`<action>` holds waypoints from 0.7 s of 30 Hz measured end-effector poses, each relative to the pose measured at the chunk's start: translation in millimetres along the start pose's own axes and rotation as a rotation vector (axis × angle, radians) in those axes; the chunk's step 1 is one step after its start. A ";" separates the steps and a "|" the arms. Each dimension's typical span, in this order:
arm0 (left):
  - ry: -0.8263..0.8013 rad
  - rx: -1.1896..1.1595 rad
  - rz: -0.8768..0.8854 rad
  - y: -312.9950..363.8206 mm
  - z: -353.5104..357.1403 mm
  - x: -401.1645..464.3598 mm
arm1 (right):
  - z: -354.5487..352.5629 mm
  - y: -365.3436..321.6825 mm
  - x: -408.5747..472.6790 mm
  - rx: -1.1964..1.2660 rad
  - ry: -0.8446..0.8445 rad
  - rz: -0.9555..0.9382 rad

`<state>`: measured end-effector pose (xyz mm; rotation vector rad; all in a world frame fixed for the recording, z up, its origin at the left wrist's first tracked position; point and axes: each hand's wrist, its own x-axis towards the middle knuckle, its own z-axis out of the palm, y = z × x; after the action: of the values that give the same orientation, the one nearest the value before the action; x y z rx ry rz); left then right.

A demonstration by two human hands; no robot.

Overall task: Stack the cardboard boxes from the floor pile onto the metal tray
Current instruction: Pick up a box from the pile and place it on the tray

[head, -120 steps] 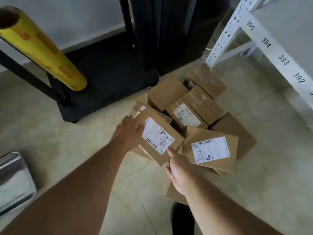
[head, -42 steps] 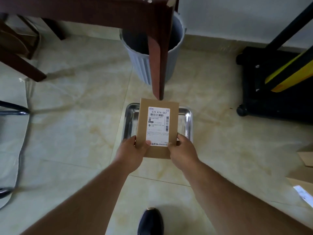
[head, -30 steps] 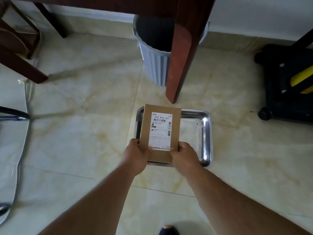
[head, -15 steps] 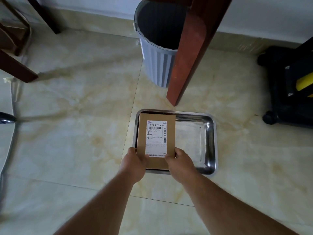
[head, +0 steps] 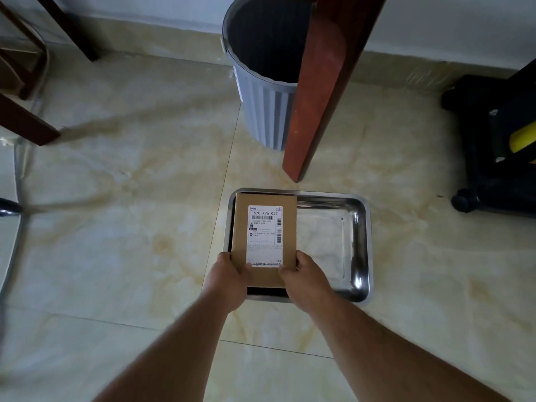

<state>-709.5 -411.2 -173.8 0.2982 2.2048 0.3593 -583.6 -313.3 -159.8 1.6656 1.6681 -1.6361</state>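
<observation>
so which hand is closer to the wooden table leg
Right. The right hand grips the box's near right corner, below the table leg; the left hand is further left.

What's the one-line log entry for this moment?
step: placing | cardboard box label up, over left half of metal tray | left hand, right hand gripping near corners | contact: unclear

Brown cardboard box [head: 265, 224], white label; silver tray [head: 362, 245]; ribbed grey bin [head: 261, 111].

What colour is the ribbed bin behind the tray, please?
Pale blue-grey bin, dark inside; head view.
</observation>
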 end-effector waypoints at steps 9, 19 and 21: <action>0.093 0.066 0.039 21.4 -20.5 -40.8 | -26.3 -10.3 -38.6 -0.009 -0.023 0.073; -0.093 -0.070 0.102 120.0 -26.0 -149.2 | -138.7 -18.8 -135.6 0.186 0.112 0.138; -0.125 -0.091 0.126 146.6 -20.7 -176.5 | -169.7 -15.6 -154.2 0.218 0.146 0.147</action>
<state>-606.8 -337.2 18.6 0.4002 2.0458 0.4957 -466.0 -250.2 27.4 2.0035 1.4311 -1.7117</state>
